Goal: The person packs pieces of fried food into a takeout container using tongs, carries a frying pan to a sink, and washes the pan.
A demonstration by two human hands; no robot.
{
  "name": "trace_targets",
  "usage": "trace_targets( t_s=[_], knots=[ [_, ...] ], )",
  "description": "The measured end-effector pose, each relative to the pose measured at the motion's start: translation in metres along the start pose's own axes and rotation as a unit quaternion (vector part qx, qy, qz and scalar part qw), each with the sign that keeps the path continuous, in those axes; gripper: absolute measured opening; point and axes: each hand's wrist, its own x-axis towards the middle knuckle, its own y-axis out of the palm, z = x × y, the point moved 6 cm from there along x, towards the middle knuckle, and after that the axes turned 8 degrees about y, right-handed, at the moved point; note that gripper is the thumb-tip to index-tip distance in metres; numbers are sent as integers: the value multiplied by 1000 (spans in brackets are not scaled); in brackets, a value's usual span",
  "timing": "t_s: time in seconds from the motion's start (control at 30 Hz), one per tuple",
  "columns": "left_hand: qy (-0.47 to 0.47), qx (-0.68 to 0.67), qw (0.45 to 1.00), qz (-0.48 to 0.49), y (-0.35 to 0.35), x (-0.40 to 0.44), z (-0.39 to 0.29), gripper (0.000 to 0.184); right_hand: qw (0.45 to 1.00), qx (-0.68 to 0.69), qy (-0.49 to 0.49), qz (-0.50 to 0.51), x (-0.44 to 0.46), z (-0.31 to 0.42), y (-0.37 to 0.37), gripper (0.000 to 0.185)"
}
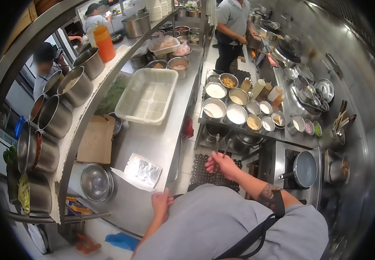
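My right hand point(223, 166) is closed around a pair of metal tongs point(217, 139), whose two thin arms point away from me over the floor mat. At the edge of the steel counter point(137, 212), my left hand point(162, 203) has its fingers curled; whatever they grip, if anything, is hidden. Just beyond that hand lies an open white box point(129, 178) lined with foil point(143, 170). A translucent plastic tub point(147, 95) stands farther up the counter.
Stacked metal bowls point(97, 182) and a cardboard piece point(95, 139) lie left of the box. Steel pots point(55, 117) line the shelf. Powder-filled containers point(236, 115) and squeeze bottles point(258, 88) stand ahead. A frying pan point(304, 169) sits on the right stove. A co-worker point(231, 34) stands ahead.
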Motion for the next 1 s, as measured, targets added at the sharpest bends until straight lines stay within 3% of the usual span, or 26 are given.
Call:
trace_targets(
  t_s=[0.07,0.13,0.2,0.23,0.37,0.43,0.47,0.53,0.57,0.63,0.67,0.73,0.8,0.87,0.93,1.0],
  knots=[
    [52,-10,984,-168,-16,7,-12,65,1000,3,10,-24,2,-12,-20,38],
    [60,-18,980,-191,-20,21,-22,70,999,6,16,-46,1,-18,-27,38],
    [127,-6,960,-249,-24,26,-38,69,997,21,22,-77,0,-24,-34,41],
    [154,-7,948,-278,-27,27,-39,60,996,18,13,-84,2,-30,-38,40],
    [106,19,949,-295,-68,40,-4,55,995,-38,25,-86,10,-53,-52,38],
    [101,158,900,-394,-102,48,10,55,984,-142,65,-87,7,-56,-50,37],
    [103,164,900,-390,-104,47,16,55,985,-134,65,-90,6,-61,-51,37],
    [283,162,841,-431,-88,19,-13,58,971,-206,83,-91,3,-61,-49,39],
    [287,166,843,-423,-92,22,-15,58,953,-267,83,-114,-3,-56,-47,47],
    [182,199,876,-400,-110,29,-5,56,940,-313,64,-118,-2,-51,-47,46],
    [185,210,878,-388,-113,25,-3,56,923,-364,48,-118,-5,-50,-47,45],
    [171,324,830,-421,-113,9,-19,52,937,-332,78,-71,-12,-37,-48,51],
    [325,301,787,-430,-107,-3,-27,53,945,-318,64,-32,-15,-34,-62,51],
    [327,366,792,-362,-127,26,-19,54,922,-380,49,-54,-40,-13,-76,46],
    [316,411,787,-334,-125,46,-28,55,934,-349,0,-81,-55,-7,-104,48],
    [449,370,769,-266,-93,48,-51,55,911,-365,-117,-152,-85,5,-131,49]
  ],
)
